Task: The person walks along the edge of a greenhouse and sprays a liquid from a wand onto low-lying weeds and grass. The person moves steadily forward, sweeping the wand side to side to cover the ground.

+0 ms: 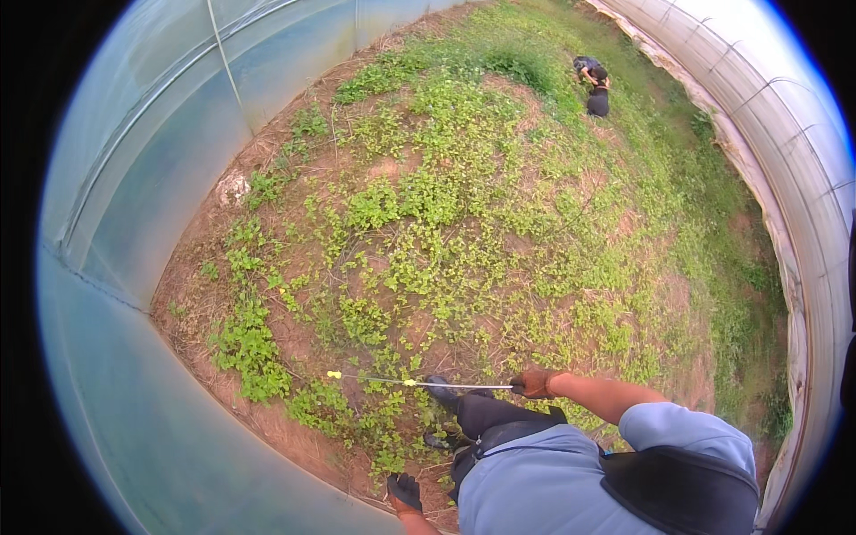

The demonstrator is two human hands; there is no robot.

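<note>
My right hand (pixel 535 383), in a brownish glove, grips one end of a thin metal rod (pixel 446 384). The rod reaches left, low over the weeds, to a yellow tip (pixel 334 374), with another yellow mark partway along. My left hand (pixel 406 490) wears a dark glove and hangs low near the plastic wall, fingers apart, with nothing in it. My dark trouser leg and shoe (pixel 441 390) stand among low green weeds (pixel 419 267) on reddish soil.
Translucent plastic greenhouse walls curve along the left (pixel 160 223) and the right (pixel 802 178). Another person (pixel 593 85) crouches in the weeds at the far end. A pale stone (pixel 234 187) lies near the left wall.
</note>
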